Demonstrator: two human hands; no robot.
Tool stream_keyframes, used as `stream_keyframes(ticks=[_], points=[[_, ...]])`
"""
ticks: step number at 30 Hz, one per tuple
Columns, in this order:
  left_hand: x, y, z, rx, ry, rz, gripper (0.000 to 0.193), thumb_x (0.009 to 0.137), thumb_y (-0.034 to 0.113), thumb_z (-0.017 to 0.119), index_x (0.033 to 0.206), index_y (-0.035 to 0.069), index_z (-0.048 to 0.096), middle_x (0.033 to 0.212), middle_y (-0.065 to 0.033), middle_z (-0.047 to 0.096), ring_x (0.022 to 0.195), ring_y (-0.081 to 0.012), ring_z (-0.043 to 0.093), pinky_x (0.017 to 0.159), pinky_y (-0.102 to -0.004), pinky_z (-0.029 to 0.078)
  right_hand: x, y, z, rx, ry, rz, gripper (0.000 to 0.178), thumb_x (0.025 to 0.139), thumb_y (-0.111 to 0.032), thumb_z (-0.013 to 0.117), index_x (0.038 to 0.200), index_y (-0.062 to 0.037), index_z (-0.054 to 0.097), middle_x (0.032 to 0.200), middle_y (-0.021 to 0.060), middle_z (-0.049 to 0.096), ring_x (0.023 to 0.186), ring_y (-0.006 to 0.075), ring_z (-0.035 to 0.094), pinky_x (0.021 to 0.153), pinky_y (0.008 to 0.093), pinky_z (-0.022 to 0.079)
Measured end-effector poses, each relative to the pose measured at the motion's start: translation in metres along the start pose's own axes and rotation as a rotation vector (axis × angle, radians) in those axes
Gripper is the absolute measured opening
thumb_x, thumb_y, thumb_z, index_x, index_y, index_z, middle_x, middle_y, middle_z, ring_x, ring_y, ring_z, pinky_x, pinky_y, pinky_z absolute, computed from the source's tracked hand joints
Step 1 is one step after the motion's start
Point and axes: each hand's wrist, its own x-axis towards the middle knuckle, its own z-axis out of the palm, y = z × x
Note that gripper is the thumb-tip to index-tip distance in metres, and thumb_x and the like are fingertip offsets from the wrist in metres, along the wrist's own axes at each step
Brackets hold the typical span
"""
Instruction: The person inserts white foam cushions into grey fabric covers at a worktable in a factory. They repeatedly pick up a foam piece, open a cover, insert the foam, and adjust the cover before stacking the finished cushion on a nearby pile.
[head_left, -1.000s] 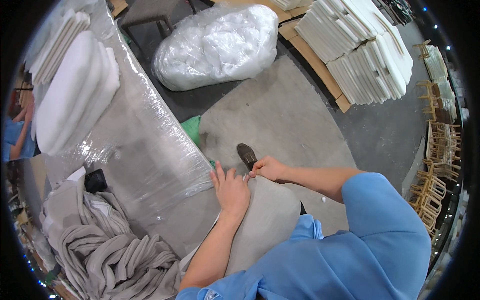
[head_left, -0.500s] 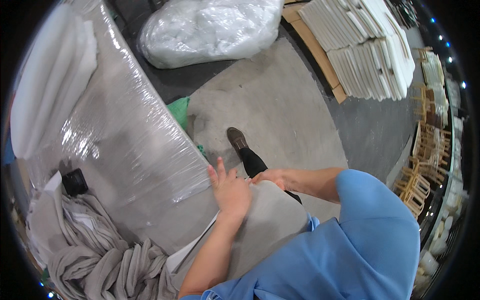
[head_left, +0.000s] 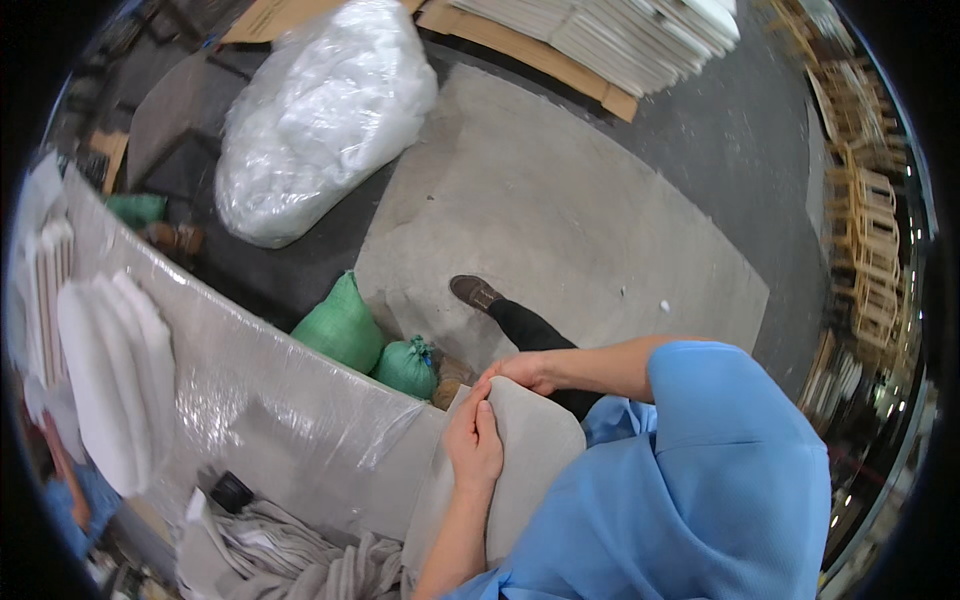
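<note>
A grey fabric-covered cushion [head_left: 535, 430] with rounded corners rests against my body at the table's edge. Its far left corner is between my hands. My left hand [head_left: 474, 445] is closed along the cushion's left edge, thumb stretched up and the other fingers pressed together. Curled round the far corner, my right hand [head_left: 522, 373] has its fingertips meeting those of the left; part of its fingers is hidden. Loose grey fabric covers [head_left: 290, 550] lie crumpled on the table left of my forearm, beside a small black object [head_left: 231, 492].
The plastic-wrapped table [head_left: 270, 390] carries white foam pads [head_left: 115, 380]. Green sacks [head_left: 342, 325] stand beyond its edge, near a big clear bag of white filling [head_left: 320, 130]. White sheets [head_left: 600, 35] are stacked on cardboard. Wooden chair frames [head_left: 865, 240] line the right. A co-worker's arm [head_left: 68, 465] shows far left.
My view has swung left, bringing the green sacks and a co-worker into sight. My left hand's spread fingers have closed on the cushion's edge, and its corner now stands up between my hands.
</note>
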Motion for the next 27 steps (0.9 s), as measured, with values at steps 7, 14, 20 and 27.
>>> stream_keyframes(ticks=[7, 14, 20, 27], points=[[0.0, 0.013, -0.005, 0.006, 0.022, -0.16, 0.029, 0.108, 0.011, 0.05, 0.123, -0.004, 0.069, 0.113, -0.0158, 0.077, 0.105, -0.024, 0.073, 0.098, -0.0349, 0.054, -0.08, -0.037, 0.027, 0.158, 0.096, -0.675, 0.05, 0.115, -0.046, 0.038, 0.118, -0.0047, 0.065, 0.082, 0.0102, 0.072, 0.083, 0.0224, 0.071, 0.086, 0.0379, 0.055], [0.007, -0.002, 0.001, -0.047, 0.188, -0.114, 0.035, 0.105, 0.004, 0.045, 0.138, -0.004, 0.054, 0.133, -0.0184, 0.062, 0.117, -0.025, 0.065, 0.1, -0.0371, 0.054, -0.009, -0.011, 0.032, 0.083, -0.073, -0.678, 0.069, 0.114, -0.056, 0.029, 0.107, 0.002, 0.067, 0.06, 0.0072, 0.059, 0.055, 0.0212, 0.062, 0.066, 0.0387, 0.056], [0.009, -0.012, 0.002, -0.271, 0.184, -0.092, 0.042, 0.101, 0.0, 0.043, 0.143, -0.002, 0.046, 0.151, -0.0165, 0.046, 0.123, -0.029, 0.062, 0.097, -0.037, 0.055, 0.016, -0.007, 0.033, 0.229, -0.179, -0.573, 0.069, 0.112, -0.059, 0.03, 0.113, 0.0, 0.065, 0.059, 0.0063, 0.059, 0.053, 0.0222, 0.062, 0.062, 0.038, 0.055], [0.014, -0.023, -0.011, -0.371, 0.118, -0.181, 0.045, 0.102, -0.002, 0.037, 0.146, 0.001, 0.041, 0.156, -0.013, 0.042, 0.112, -0.0302, 0.071, 0.078, -0.0279, 0.056, -0.017, -0.03, 0.001, 0.322, 0.037, -0.864, 0.066, 0.113, -0.057, 0.033, 0.115, 0.0009, 0.065, 0.072, 0.0104, 0.07, 0.066, 0.0215, 0.072, 0.068, 0.035, 0.058]])
